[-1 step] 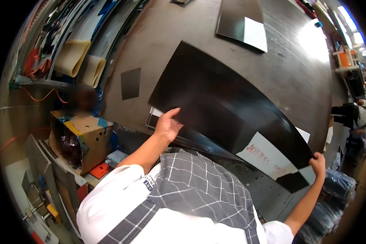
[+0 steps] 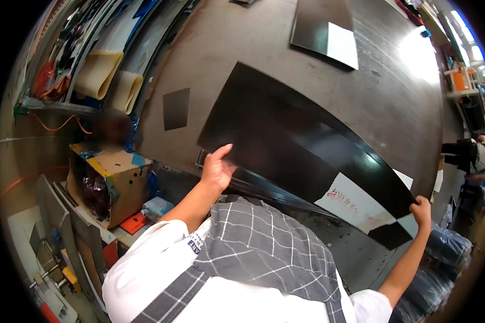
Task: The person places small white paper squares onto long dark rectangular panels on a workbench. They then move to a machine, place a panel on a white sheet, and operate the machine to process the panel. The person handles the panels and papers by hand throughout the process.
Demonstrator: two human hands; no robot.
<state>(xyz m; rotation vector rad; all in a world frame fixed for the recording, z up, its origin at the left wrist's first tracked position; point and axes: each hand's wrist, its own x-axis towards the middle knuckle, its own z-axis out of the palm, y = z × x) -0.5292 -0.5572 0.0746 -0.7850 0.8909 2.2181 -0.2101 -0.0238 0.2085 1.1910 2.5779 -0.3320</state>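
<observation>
I'd carry both ends evenly here — that big glossy black rectangular sheet (image 2: 285, 124) looks bendy. Right hand (image 2: 422, 210) pinches its right-end edge; left hand (image 2: 217, 171) has the thumb on top, fingers hidden, so can't tell its grip. It's over the near edge of the brownish-grey surface (image 2: 210, 48) — long axis upper left to lower right.

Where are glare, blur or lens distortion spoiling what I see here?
Head view: strong glare whites out the upper-right part of the dark worktable; head view: softer reflections streak the glossy black sheet; head view: a smeared dark patch above the cardboard box hides detail; head view: fisheye bends straight edges, with black corners.
</observation>
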